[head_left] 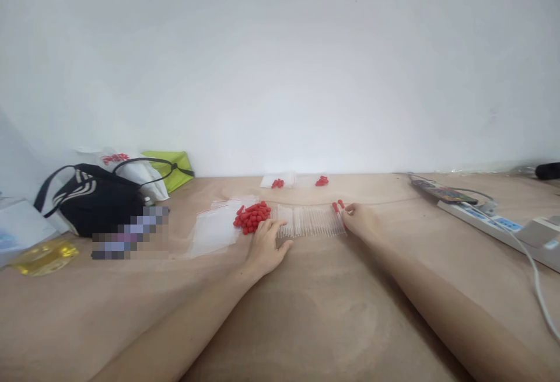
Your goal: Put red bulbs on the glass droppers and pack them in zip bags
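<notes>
Red bulb pile (252, 218) just beside left grip (265, 248)

L hand (265, 250) at red bulbs (252, 218) — R hand (359, 220) nr red-tipped tubes (335, 207)

Tabletop (324, 323) smooth, wood-look. Red bulbs (252, 218) rubbery, slight sheen. Thin tubes (308, 221) clear, glass or plastic, can't tell from here. Flat bags (212, 233) filmy plastic. Black bag (100, 201) matt cloth. Power strip (499, 224) smooth plastic.
</notes>
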Tool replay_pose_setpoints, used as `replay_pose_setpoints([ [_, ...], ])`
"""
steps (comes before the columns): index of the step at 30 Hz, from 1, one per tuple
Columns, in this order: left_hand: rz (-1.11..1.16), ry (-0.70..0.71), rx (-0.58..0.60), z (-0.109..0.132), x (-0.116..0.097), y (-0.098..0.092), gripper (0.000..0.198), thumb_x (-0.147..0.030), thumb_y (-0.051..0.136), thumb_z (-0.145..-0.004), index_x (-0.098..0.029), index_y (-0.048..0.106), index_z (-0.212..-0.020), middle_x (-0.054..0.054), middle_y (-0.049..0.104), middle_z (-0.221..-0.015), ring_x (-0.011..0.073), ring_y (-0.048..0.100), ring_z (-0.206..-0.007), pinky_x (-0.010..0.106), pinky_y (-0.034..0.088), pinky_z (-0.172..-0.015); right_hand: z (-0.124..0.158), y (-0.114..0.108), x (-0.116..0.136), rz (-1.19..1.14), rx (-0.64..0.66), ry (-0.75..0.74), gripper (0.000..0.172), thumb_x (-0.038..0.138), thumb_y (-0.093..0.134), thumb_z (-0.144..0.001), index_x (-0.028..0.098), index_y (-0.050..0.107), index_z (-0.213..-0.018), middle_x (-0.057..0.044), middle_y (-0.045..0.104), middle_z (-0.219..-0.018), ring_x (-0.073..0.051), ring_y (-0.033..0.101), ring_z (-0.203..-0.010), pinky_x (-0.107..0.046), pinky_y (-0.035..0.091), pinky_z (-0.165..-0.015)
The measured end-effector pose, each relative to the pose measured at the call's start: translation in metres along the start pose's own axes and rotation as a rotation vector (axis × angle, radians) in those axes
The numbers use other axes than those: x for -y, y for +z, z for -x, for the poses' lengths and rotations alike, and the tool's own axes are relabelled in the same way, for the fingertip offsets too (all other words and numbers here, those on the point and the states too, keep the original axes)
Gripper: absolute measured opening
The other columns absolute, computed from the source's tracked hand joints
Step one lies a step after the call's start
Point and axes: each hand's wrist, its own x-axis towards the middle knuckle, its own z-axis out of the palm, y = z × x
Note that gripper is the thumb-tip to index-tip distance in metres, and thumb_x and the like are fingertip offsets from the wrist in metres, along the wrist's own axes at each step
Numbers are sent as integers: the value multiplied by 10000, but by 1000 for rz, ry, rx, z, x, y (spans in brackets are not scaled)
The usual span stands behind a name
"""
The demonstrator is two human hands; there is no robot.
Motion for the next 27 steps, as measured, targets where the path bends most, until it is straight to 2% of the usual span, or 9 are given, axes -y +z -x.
replay_pose_setpoints([
  [6, -7, 28, -2, 0, 2, 2, 325, -195, 589, -705, -179, 522, -1023, 51, 517, -958, 221, 433, -934, 367, 366, -848, -1, 7, -1, 53, 7, 10, 257, 375, 479, -718, 206, 660, -787, -99, 662, -759, -254, 600, -764, -314, 395, -617],
  [11, -8, 15, 20, 0, 0, 1, 309, -207, 591, -709, -177, 531, -1011, 51, 516, -949, 222, 432, -929, 367, 370, -842, -10, -9, -12, 73, -4, 35, 241, 347, 458, -722, 223, 656, -779, -67, 665, -768, -217, 602, -738, -286, 394, -599],
  [16, -24, 4, 28, -1, 1, 2, 289, -216, 578, -718, -180, 536, -1002, 53, 517, -963, 225, 437, -919, 373, 378, -831, -28, -23, -40, 105, -55, 158, 303, 339, 479, -703, 183, 638, -908, -116, 649, -896, -253, 583, -855, -311, 404, -646],
  [20, -27, 2, 36, 0, 0, 3, 277, -224, 574, -722, -188, 542, -995, 50, 520, -964, 226, 439, -922, 373, 375, -832, -35, -14, -55, 92, -37, 194, 411, 416, 509, -682, 143, 618, -968, -147, 643, -897, -265, 586, -840, -314, 412, -626],
  [24, -73, -20, 11, 1, -2, 2, 279, -245, 592, -708, -188, 557, -978, 49, 532, -945, 228, 447, -902, 363, 379, -803, -39, -2, -59, 49, -33, 162, 341, 378, 524, -682, 132, 640, -887, -133, 648, -780, -249, 594, -758, -299, 406, -601],
  [27, -154, -61, -29, -2, -3, -1, 229, -307, 568, -735, -187, 584, -928, 53, 550, -918, 236, 457, -883, 363, 374, -771, -40, -1, -54, -7, -79, 120, 335, 319, 482, -722, 115, 608, -956, -121, 632, -765, -220, 585, -729, -283, 402, -605],
])
